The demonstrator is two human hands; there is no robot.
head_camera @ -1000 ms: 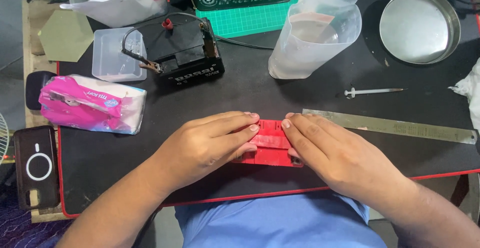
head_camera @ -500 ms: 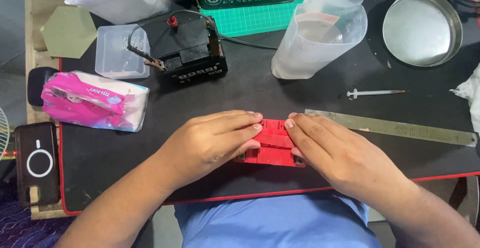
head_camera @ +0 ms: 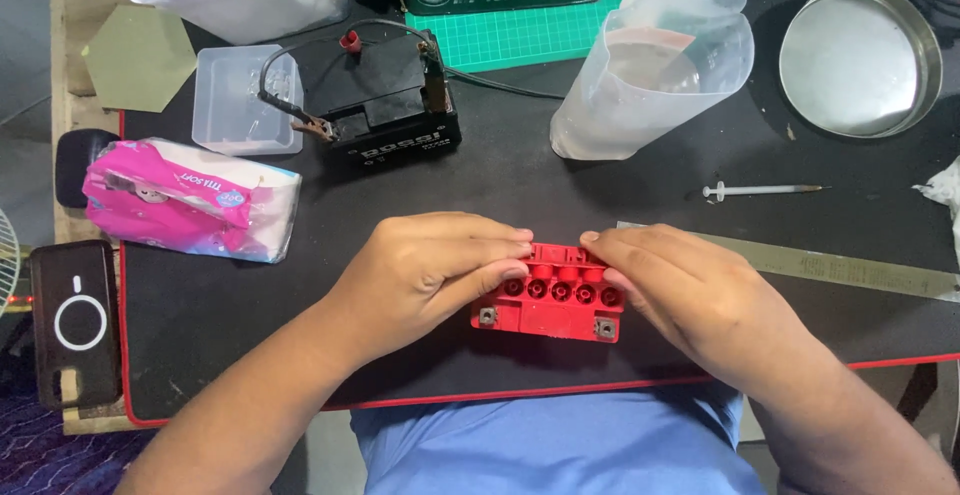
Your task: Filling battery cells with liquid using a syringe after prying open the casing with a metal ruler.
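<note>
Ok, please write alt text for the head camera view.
Both hands, left hand and right hand, press on a red battery on a black mat. Behind it are a black battery, a plastic jug and a ruler.

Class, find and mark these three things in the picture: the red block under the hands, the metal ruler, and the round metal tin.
red block [head_camera: 553, 313], head view, front face below the holes
metal ruler [head_camera: 850, 271], head view, middle of blade
round metal tin [head_camera: 860, 60], head view, flat bottom

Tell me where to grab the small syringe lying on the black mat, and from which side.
Take the syringe at mid-barrel, from straight above, grip closing across its width. It lies flat, pointing left-right, flange on the left, thin tip on the right. The mat around it is bare; the steel ruler lies nearer the person, apart from it.
</note>
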